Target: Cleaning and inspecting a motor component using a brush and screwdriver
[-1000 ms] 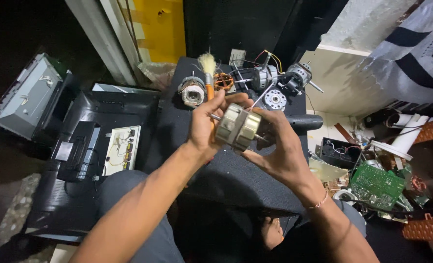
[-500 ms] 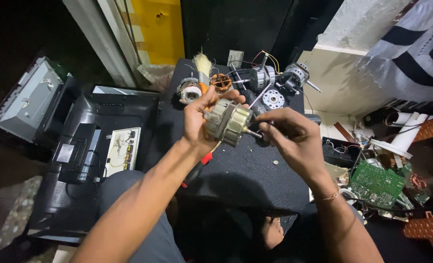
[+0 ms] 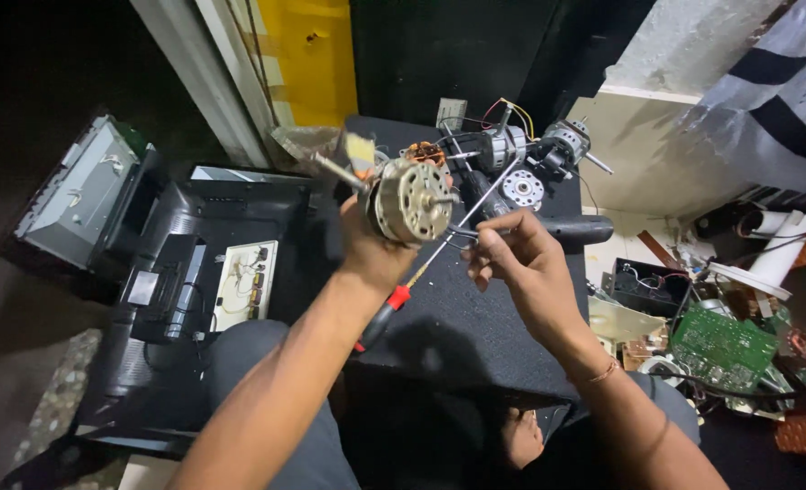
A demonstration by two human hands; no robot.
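Note:
My left hand (image 3: 372,251) grips a round metal motor (image 3: 414,200) from below and holds it up over the black work surface (image 3: 475,336). The motor's flat end faces me, and its shaft sticks out to the upper left. My right hand (image 3: 522,265) is just to the right of the motor, its fingertips pinched on thin wires (image 3: 462,232) that come off it. A screwdriver with a red handle (image 3: 394,302) lies on the surface under both hands, its long shaft pointing up and to the right.
Two more motors (image 3: 504,145) (image 3: 566,140) and a round metal plate (image 3: 522,189) lie at the back of the surface. An opened black device (image 3: 162,272) and a grey metal box (image 3: 81,195) are at the left. A green circuit board (image 3: 725,345) and scrap parts lie at the right.
My left hand has lifted and turned the motor so its flat end faces me. My right hand has come off the motor body and now pinches the wires beside it.

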